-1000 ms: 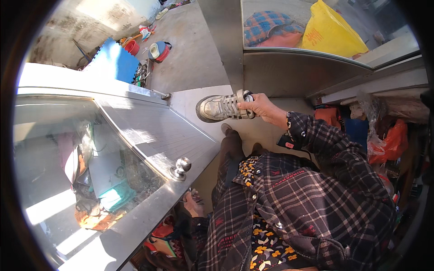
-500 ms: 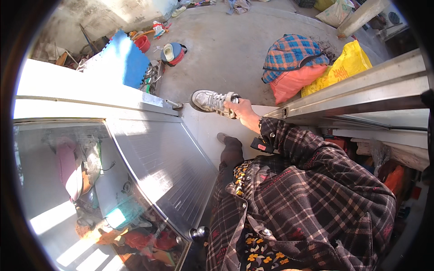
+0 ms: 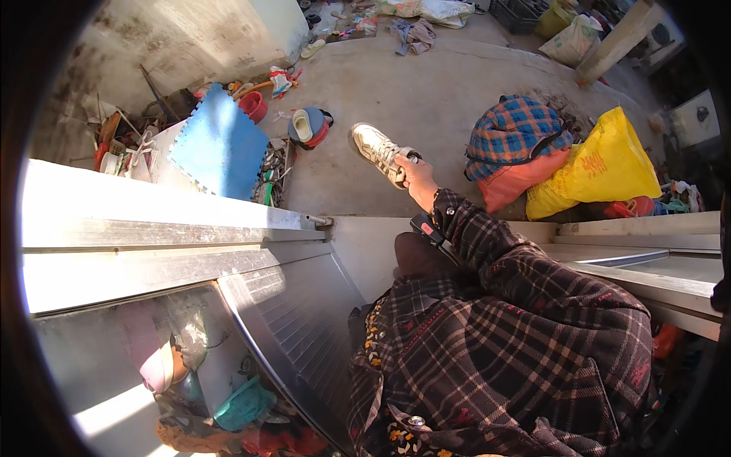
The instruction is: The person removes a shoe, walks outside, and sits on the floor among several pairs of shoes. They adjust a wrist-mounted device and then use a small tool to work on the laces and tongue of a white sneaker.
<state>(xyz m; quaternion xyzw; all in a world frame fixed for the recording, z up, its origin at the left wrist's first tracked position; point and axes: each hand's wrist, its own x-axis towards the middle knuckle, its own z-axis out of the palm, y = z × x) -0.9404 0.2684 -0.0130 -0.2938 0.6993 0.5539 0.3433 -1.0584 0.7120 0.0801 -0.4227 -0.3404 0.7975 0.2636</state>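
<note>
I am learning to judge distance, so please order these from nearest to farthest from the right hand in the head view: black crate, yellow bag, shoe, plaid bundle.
1. Shoe: held in the right hand.
2. Plaid bundle: to its right.
3. Yellow bag: farther right.
4. Black crate: far ahead, near top.

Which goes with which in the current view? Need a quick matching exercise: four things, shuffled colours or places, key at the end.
Things:
1. Sneaker
2. Jagged-edged mat
3. Bag to the right of the plaid bundle
4. Bucket near the mat

Colours or places:
A. Yellow
B. In the grip of the right hand
C. Red
D. Blue

Pairs: 1-B, 2-D, 3-A, 4-C
</note>
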